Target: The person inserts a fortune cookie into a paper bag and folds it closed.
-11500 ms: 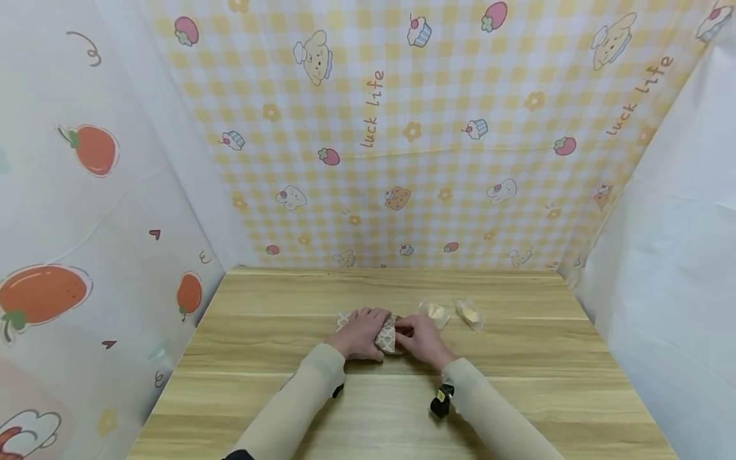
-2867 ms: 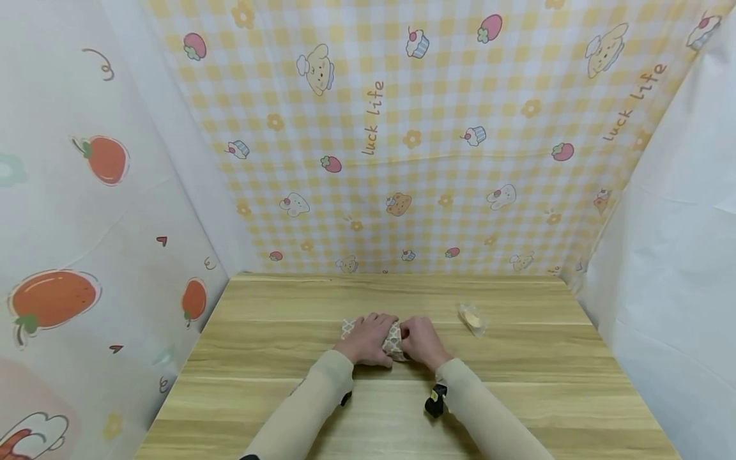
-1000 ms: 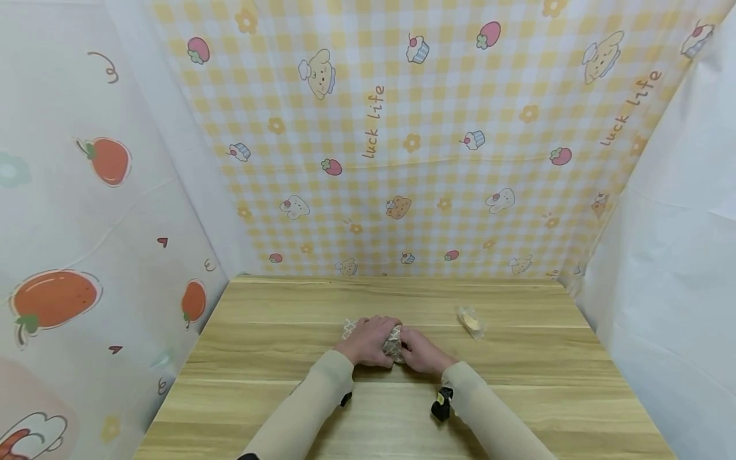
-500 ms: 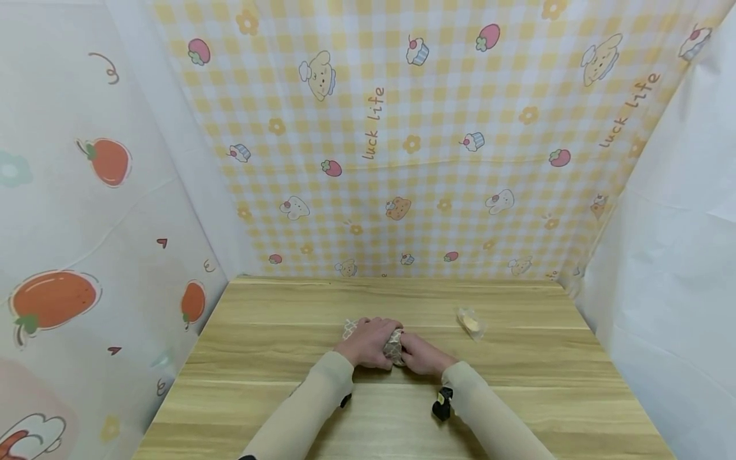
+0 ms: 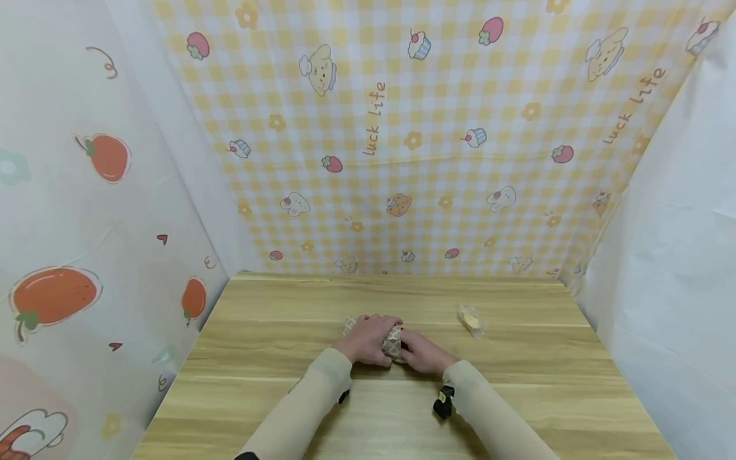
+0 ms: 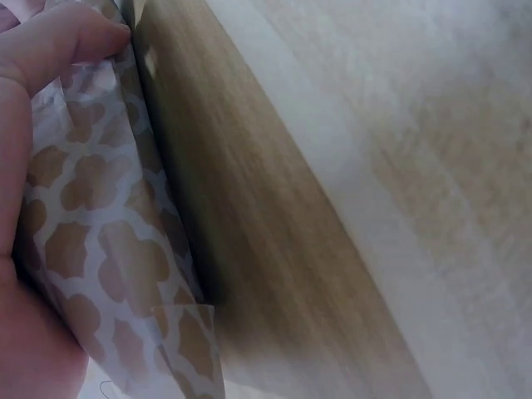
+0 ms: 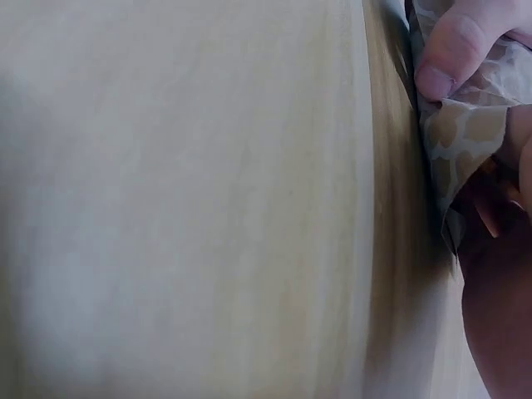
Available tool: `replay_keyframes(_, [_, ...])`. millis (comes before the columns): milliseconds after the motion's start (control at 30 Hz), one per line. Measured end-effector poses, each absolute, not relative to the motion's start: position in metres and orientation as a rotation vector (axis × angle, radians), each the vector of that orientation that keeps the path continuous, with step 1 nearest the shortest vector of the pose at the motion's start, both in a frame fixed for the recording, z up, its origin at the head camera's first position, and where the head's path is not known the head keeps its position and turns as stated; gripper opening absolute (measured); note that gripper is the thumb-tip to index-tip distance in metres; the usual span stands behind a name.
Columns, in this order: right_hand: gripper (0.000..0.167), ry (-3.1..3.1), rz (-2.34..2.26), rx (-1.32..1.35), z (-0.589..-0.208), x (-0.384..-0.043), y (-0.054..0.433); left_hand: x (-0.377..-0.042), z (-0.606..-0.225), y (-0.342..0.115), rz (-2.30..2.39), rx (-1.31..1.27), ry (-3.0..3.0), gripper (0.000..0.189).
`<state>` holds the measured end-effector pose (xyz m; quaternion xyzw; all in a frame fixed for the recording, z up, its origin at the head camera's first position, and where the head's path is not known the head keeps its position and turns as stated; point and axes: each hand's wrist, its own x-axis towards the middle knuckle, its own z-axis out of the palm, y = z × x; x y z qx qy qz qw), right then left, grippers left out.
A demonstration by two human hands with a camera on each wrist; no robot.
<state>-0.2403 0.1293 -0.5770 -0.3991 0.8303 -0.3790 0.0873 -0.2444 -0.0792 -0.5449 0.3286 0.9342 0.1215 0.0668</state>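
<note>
A small paper bag (image 5: 393, 345) with a brown and white lattice pattern lies on its side on the table, creased along its length in the left wrist view. My left hand (image 5: 369, 340) lies over it and grips it, thumb along the near side. At the bag's mouth on the right is my right hand (image 5: 427, 353). In the right wrist view, the right hand (image 7: 499, 316) reaches in under the torn-looking paper edge, with its fingers mostly hidden inside. I cannot tell whether they hold anything.
A clear-wrapped, pale yellow piece (image 5: 472, 320) lies on the wooden table (image 5: 276, 300), behind and right of my right hand. A checked cloth (image 5: 414, 172) hangs at the back, with white sheets at both sides.
Of two clear-wrapped pieces on the table in the oldest frame, the one nearer the bag is gone from it. My right hand has gone further into the bag's mouth; the left keeps its grip.
</note>
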Motion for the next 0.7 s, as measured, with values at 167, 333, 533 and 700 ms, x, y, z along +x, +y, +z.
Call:
replay_keyframes(167, [0.013, 2.519, -1.194, -1.184, -0.577, -0.241, 0.134, -0.246, -0.544, -0.081, 0.378, 0.987, 2.816, 0.089])
replay_keyframes(333, [0.031, 2.474, -1.309, -1.087, -0.572, -0.237, 0.145, -0.247, -0.542, -0.082, 0.418, 0.992, 2.81, 0.089])
replay_keyframes(533, [0.044, 2.465, -1.417, -0.945, -0.567, -0.234, 0.162, -0.247, -0.544, -0.082, 0.405, 0.984, 2.818, 0.091])
replay_keyframes(700, [0.041, 2.569, -1.46, -0.925, -0.563, -0.234, 0.178, -0.246, -0.547, -0.08, 0.39, 0.98, 2.825, 0.091])
